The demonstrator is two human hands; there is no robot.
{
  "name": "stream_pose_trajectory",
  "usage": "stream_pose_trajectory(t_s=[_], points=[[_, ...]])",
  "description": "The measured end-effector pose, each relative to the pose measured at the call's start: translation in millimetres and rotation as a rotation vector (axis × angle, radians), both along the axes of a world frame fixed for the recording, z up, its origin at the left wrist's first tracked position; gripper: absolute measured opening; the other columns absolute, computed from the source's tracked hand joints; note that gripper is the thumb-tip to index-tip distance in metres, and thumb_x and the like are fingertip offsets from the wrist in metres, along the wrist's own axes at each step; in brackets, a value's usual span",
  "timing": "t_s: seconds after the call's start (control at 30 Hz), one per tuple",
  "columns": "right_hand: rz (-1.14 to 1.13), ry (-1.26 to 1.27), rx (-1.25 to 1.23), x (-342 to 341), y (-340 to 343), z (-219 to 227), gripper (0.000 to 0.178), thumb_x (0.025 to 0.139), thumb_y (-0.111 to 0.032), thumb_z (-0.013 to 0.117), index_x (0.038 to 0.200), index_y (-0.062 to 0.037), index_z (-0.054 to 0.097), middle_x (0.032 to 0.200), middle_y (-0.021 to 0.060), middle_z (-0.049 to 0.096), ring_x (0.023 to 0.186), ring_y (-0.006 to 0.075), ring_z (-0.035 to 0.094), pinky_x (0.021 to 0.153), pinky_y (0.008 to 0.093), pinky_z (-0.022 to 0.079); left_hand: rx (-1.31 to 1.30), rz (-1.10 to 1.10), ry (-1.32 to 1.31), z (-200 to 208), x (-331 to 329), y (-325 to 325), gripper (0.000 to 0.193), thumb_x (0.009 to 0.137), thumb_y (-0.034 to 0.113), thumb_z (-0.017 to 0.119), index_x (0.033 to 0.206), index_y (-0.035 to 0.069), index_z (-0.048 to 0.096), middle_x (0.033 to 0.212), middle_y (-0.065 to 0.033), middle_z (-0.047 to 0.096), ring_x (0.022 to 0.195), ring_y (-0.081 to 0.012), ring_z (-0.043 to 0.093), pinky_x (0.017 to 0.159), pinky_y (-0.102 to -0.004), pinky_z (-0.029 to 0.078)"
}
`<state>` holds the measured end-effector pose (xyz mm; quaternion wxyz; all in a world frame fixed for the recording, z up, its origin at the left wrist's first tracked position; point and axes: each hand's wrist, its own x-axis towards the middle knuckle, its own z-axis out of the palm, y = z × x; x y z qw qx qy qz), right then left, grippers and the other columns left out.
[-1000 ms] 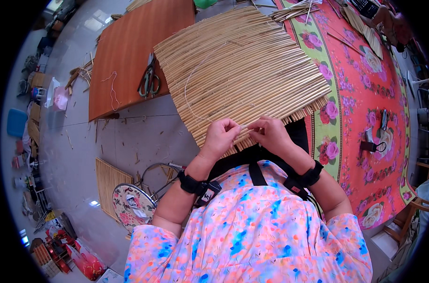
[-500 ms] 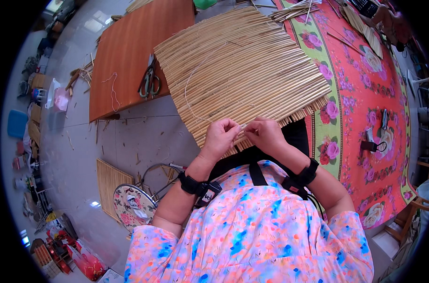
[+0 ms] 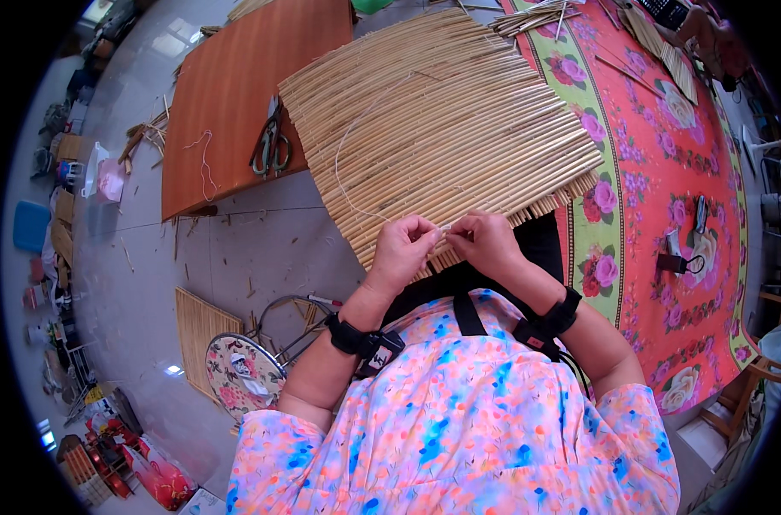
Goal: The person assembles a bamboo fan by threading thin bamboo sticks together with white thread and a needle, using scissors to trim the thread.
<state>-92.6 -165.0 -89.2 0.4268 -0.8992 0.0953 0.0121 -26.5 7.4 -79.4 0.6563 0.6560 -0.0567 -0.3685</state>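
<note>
Right fingers [image 3: 461, 229] moved slightly nearer left fingers [image 3: 421, 229], both pinched, hold unclear, reed mat [image 3: 455, 129] directly beneath.

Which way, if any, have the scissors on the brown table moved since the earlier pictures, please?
No; the scissors lie at the same place by the right edge of the brown table, with no visible shift against it.

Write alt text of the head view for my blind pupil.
A person's left hand and right hand pinch close together over the near edge of a tan stalk mat, with white thread curving over it. Scissors lie on a brown table at left; red floral cloth spreads right.
</note>
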Motion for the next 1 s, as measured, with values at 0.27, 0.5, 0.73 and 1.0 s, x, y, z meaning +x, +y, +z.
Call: stream_pose_trajectory(t_s=[0.27,0.5,0.73,1.0], points=[[0.014,0.008,-0.013,0,0,5,0.017,0.075,-0.02,0.074,0.083,-0.0052,0.074,0.079,0.0135,0.067,0.076,0.0324,0.067,0.069,0.0417,0.054,0.092,-0.039,-0.166,-6,-4,-2,0.008,0.09,0.009,0.067,0.088,0.002,0.066,0.066,0.0022,0.06,0.05,-0.0023,0.05,0.042,-0.0186,0.039],[0.009,0.03,0.04,-1,-5,2,0.018,0.075,-0.018,0.073,0.087,-0.0046,0.074,0.08,0.0132,0.068,0.077,0.0301,0.068,0.07,0.0392,0.055,0.261,-0.102,-0.382,-9,-6,-6,0.012,0.087,0.011,0.07,0.082,0.0,0.068,0.066,0.0003,0.063,0.057,-0.0056,0.054,0.051,-0.0243,0.043],[0.031,0.027,0.069,-4,-14,7,0.02,0.075,-0.015,0.071,0.092,-0.0048,0.075,0.084,0.0127,0.068,0.075,0.0273,0.069,0.069,0.0377,0.055,0.362,-0.13,-0.508,-6,-7,-7,0.013,0.084,0.012,0.07,0.083,0.0,0.069,0.067,-0.0053,0.066,0.058,-0.0076,0.056,0.054,-0.0263,0.046],[0.026,-0.02,0.122,1,-10,9,0.018,0.078,-0.015,0.071,0.092,-0.0045,0.074,0.082,0.0117,0.067,0.073,0.0259,0.068,0.066,0.0362,0.054,0.369,-0.148,-0.547,-4,-7,-7,0.013,0.084,0.013,0.07,0.083,0.0,0.069,0.066,-0.0074,0.066,0.056,-0.0095,0.057,0.054,-0.0272,0.047]])
